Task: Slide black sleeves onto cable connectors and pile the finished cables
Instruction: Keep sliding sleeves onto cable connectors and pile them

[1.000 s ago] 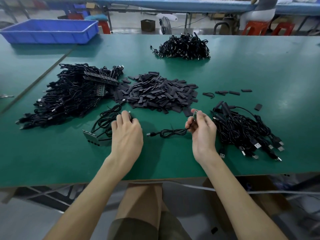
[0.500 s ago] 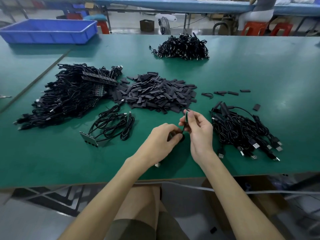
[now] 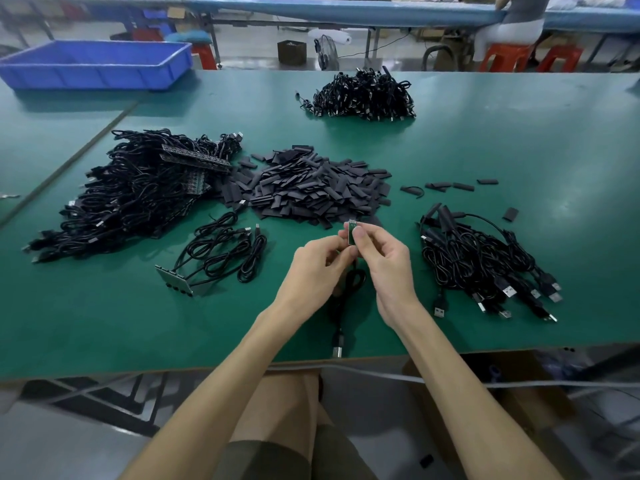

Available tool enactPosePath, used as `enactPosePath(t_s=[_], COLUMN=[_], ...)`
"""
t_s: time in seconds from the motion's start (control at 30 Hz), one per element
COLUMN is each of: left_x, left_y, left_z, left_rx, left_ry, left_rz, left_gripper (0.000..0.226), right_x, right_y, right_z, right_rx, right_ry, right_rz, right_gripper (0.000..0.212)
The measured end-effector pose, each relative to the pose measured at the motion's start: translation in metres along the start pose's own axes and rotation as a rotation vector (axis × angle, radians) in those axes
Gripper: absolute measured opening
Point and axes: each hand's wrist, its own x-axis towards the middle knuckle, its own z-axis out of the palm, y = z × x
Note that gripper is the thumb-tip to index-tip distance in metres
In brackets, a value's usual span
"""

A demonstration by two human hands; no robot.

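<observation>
L hand (image 3: 311, 268) joined R hand (image 3: 388, 268); connector (image 3: 351, 233) pokes above both grips.

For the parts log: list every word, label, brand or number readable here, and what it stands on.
None can be read.
Green connector board pinched by the right hand: any marking too small to tell.
Blue bin: no visible text.
USB plugs: no visible text.

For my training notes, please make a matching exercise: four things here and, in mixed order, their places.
Things: 1 blue plastic tray; 2 heap of flat black sleeves; 3 small green connector board; 4 pile of black cables with USB plugs.
Places: A pinched by left hand and right hand; B far left; C right of the hands; D green table's centre.
Pairs: 1-B; 2-D; 3-A; 4-C.
</observation>
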Motion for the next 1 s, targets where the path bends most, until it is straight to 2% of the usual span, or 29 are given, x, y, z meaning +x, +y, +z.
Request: enactPosePath(t_s=[0.13, 0.2, 0.27, 0.33, 0.4, 0.5, 0.6, 0.7, 0.87, 1.0], left_x=[-0.001, 0.003, 0.013, 0.027, 0.043, 0.062, 0.069, 0.068, 0.072, 0.069], left_y=[-0.003, -0.004, -0.007, -0.011, -0.016, -0.023, -0.029, -0.032, -0.024, -0.019], left_z=[-0.005, -0.013, -0.023, -0.032, -0.038, -0.041, -0.040, -0.039, -0.047, -0.049], left_rx=[0.008, 0.058, 0.106, 0.247, 0.443, 0.722, 0.869, 0.818, 0.564, 0.541], left_ry=[-0.003, -0.036, 0.011, 0.146, 0.223, 0.147, 0.101, 0.139, 0.081, 0.034], left_rz=[0.009, -0.006, -0.001, 0.026, 0.029, 0.028, 0.048, 0.043, -0.149, -0.172], left_gripper=[0.021, 0.023, 0.018, 0.014, 0.018, 0.027, 0.026, 0.020, 0.015, 0.017], right_x=[-0.002, -0.003, -0.003, -0.004, -0.006, -0.006, -0.006, -0.006, -0.006, -0.006], right_y=[-0.002, -0.003, -0.004, -0.006, -0.006, -0.005, -0.004, -0.004, -0.005, -0.005], right_z=[0.001, -0.001, -0.002, -0.001, 0.000, 0.000, 0.000, 0.000, 0.000, 0.000], right_rx=[-0.040, -0.044, 0.008, -0.001, -0.042, -0.072, -0.084, -0.097, -0.098, -0.101], right_ry=[-0.040, 0.020, 0.077, 0.089, 0.069, 0.062, 0.056, 0.046, 0.039, 0.031], right_rz=[-0.003, 0.003, 0.017, 0.020, 0.007, 0.008, 0.013, 0.013, 0.020, 0.020], right_gripper=[0.021, 0.025, 0.027, 0.027, 0.027, 0.027, 0.027, 0.027, 0.027, 0.027])
